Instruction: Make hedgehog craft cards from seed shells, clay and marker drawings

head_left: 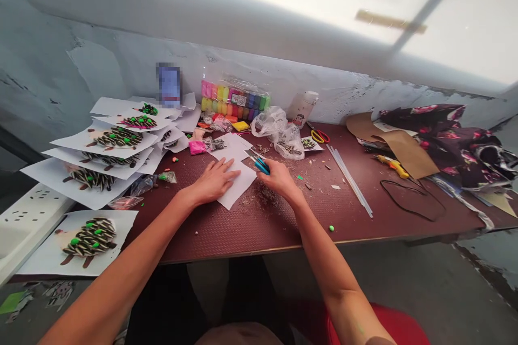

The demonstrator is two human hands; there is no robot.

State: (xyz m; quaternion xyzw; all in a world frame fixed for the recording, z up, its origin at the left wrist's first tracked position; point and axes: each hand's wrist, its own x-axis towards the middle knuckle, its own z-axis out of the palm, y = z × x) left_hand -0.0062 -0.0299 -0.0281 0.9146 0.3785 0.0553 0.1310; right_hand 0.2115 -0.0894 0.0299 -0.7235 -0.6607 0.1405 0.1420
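My left hand (pixel 216 180) lies with fingers spread on a sheet of white paper (pixel 237 186), pressing it to the tabletop. Just right of that sheet, my right hand (pixel 279 178) is closed around a small teal-handled tool (pixel 262 165). Its narrow tip points away to the upper left, but its exact kind is hard to make out. More white paper (pixel 232 145) lies beyond my left fingers. Dark crumbs and shavings (pixel 267 197) are scattered under and beside my right hand.
Left stand stacked sheets bearing seed hedgehogs (pixel 117 137), with another hedgehog sheet (pixel 89 240) nearer. Clay packs (pixel 234 102), a plastic bag (pixel 289 140), a bottle (pixel 305 108) and scissors (pixel 318 135) line the back. Rightward lie glue sticks (pixel 352 183), a glue gun (pixel 392 166) and floral cloth (pixel 445 145).
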